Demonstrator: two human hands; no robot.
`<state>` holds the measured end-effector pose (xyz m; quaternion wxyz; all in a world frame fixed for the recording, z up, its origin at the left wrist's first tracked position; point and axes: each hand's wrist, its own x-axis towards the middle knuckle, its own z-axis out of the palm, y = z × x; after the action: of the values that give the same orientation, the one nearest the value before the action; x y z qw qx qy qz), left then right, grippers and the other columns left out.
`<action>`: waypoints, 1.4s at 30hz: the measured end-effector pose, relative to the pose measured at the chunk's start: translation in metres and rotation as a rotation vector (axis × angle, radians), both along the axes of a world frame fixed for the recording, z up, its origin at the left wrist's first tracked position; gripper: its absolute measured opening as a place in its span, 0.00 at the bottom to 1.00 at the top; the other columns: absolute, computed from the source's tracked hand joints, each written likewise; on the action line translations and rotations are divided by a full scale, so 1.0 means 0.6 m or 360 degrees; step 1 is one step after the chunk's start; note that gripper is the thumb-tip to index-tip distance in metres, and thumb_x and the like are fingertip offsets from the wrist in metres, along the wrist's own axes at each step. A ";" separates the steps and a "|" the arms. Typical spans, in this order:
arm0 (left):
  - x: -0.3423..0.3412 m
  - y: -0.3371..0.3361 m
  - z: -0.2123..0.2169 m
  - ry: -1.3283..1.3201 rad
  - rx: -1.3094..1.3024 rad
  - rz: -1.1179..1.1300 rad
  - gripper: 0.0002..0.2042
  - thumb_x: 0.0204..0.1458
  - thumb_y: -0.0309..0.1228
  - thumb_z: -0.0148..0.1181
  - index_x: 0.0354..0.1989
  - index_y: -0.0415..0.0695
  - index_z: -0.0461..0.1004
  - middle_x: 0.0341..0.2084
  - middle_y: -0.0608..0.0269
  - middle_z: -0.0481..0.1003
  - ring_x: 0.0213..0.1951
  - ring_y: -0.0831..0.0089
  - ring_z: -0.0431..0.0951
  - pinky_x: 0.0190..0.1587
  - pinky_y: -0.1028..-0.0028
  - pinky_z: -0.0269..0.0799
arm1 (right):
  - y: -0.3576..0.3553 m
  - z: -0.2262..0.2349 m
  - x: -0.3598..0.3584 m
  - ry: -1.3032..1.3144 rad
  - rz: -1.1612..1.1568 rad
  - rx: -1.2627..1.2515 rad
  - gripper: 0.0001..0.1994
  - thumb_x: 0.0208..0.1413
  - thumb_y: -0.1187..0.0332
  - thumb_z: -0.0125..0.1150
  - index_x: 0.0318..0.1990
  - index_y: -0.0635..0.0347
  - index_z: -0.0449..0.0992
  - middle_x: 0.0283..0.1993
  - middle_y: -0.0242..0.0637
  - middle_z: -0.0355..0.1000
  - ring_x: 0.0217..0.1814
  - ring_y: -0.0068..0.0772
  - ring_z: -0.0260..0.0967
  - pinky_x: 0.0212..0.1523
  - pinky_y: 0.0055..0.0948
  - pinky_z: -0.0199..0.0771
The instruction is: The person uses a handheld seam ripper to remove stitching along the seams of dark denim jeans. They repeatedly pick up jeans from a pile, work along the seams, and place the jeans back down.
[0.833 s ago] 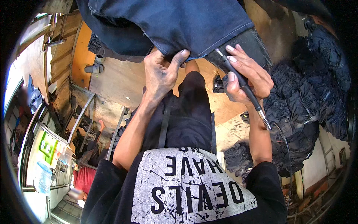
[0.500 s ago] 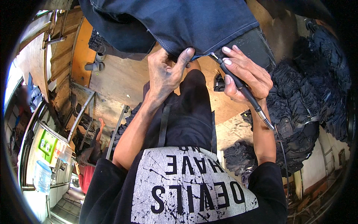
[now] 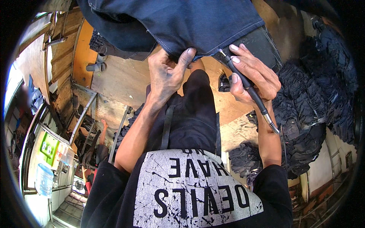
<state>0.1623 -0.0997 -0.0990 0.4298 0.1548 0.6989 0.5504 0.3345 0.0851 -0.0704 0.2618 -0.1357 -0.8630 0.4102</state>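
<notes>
A pair of dark blue jeans [image 3: 190,22] hangs across the top of the view. My left hand [image 3: 167,74] pinches the lower hem of the jeans between thumb and fingers. My right hand [image 3: 251,76] holds a slim black pen-shaped rotary tool [image 3: 249,89] with a metal end and a cord trailing down. The tool's tip touches the hem just right of my left thumb. My black shirt with a grey printed panel fills the lower middle.
A large heap of dark jeans [image 3: 311,106] lies at the right, with a smaller pile [image 3: 243,159] below it. The wooden floor [image 3: 125,79] shows beneath. A pair of sandals [image 3: 97,64] sits at upper left. A metal frame [image 3: 85,114] and a green panel [image 3: 47,146] stand at left.
Both hands have shifted slightly right along the hem. The tool tip has come up against the hem edge beside my left thumb.
</notes>
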 end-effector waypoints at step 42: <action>0.002 0.007 0.008 0.0252 -0.0067 0.0024 0.09 0.65 0.31 0.73 0.40 0.36 0.85 0.28 0.60 0.85 0.28 0.77 0.82 0.31 0.76 0.79 | 0.005 -0.008 0.011 0.0021 -0.0232 0.0027 0.17 0.51 0.78 0.65 0.50 0.70 0.86 0.52 0.57 0.86 0.59 0.54 0.85 0.66 0.55 0.83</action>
<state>0.1633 -0.0956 -0.0944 0.3723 0.1835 0.7431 0.5249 0.3412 0.0880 -0.0753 0.2978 -0.1931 -0.8525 0.3838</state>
